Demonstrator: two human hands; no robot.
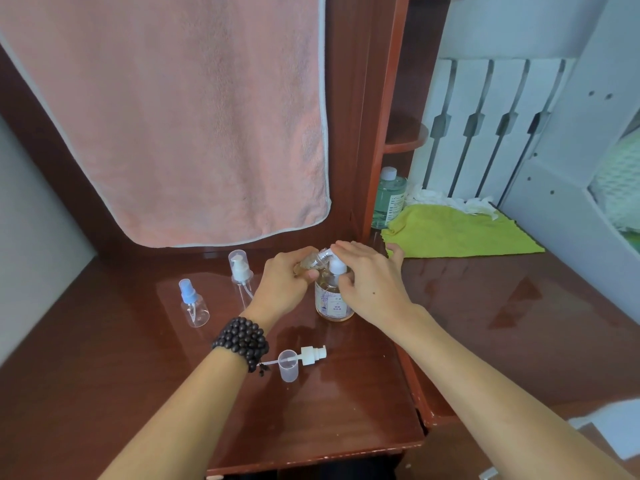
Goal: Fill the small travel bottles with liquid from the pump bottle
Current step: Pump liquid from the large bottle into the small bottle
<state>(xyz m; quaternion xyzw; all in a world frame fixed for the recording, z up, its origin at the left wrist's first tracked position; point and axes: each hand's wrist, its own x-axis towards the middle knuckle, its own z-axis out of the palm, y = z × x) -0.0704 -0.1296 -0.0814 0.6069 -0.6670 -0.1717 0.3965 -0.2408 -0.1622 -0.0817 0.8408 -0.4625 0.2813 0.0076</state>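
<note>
The pump bottle (333, 301), clear with amber liquid and a white pump head, stands mid-table. My right hand (370, 282) lies flat over its pump head, fingers spread. My left hand (285, 282), with a dark bead bracelet at the wrist, grips a small clear travel bottle (309, 262) tilted with its mouth at the pump nozzle. Further left stand two small bottles: one with a blue spray top (192, 304), one with a white pump and clear cap (240, 271). A loose white pump top (311, 355) and a clear cap (288, 365) lie in front.
A pink towel (180, 116) hangs behind the brown table (138, 393). A green cloth (457, 233) and crumpled tissue lie at the back right beside a green-tinted bottle (389, 199) in a shelf nook. The table's front edge is near my forearms.
</note>
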